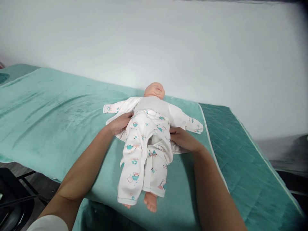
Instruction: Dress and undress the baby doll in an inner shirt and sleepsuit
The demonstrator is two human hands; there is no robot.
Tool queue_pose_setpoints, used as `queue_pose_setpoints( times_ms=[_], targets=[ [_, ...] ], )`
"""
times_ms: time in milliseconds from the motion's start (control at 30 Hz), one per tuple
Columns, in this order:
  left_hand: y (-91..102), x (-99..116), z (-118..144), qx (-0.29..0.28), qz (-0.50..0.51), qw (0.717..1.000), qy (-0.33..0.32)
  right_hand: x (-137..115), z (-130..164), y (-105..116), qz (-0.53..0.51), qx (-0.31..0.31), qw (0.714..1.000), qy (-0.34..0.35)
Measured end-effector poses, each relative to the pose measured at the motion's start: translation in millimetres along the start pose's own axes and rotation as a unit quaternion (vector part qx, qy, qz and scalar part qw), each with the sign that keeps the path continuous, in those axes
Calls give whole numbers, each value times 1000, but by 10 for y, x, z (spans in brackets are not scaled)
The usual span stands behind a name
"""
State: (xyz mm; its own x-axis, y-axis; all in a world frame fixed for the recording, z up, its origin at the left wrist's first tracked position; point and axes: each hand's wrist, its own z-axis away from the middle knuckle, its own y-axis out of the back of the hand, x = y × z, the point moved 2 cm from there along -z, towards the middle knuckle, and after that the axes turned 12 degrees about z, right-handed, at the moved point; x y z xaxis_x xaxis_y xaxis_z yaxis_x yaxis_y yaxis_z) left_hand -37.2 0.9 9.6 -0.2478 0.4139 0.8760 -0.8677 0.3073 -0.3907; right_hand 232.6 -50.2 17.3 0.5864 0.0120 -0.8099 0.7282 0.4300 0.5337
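Observation:
A baby doll [154, 90] lies on its back, head toward the wall and feet toward me. It wears printed white baby trousers [134, 154], pulled up to the belly, and a white long-sleeved baby top [179, 116] whose front is spread apart over a plain whitish torso. My left hand [121, 123] is closed at the left side of the trousers near the waist, fingertips partly hidden by cloth. On the other side, my right hand [183, 138] pinches the trousers at the hip; its fingertips are partly tucked behind the fabric. Both bare feet [150, 201] show below the cuffs.
A light green blanket [60, 112] with wrinkles covers the bed under the doll. Darker quilted green cloth [240, 154] lies to the right. A white wall [154, 41] rises behind. At the lower left stands a black chair [14, 192].

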Motion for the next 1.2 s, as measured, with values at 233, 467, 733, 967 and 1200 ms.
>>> queue_pose_setpoints(
  times_ms=[233,467,733,967,1200],
  targets=[
    [-1,-45,-23,21,-15,998,-62,61,-58,-74,12,63,997,-45],
    [-7,-45,-18,-30,32,996,-73,-24,1,-137,40,215,975,-28],
    [28,-70,-75,-68,69,992,-82,-126,-10,-229,-192,233,953,-11],
    [37,-52,-26,-21,-6,995,-99,83,-43,-131,-264,183,947,20],
    [23,16,9,145,-251,894,-341,119,-53,-93,-91,320,943,10]
  ],
)
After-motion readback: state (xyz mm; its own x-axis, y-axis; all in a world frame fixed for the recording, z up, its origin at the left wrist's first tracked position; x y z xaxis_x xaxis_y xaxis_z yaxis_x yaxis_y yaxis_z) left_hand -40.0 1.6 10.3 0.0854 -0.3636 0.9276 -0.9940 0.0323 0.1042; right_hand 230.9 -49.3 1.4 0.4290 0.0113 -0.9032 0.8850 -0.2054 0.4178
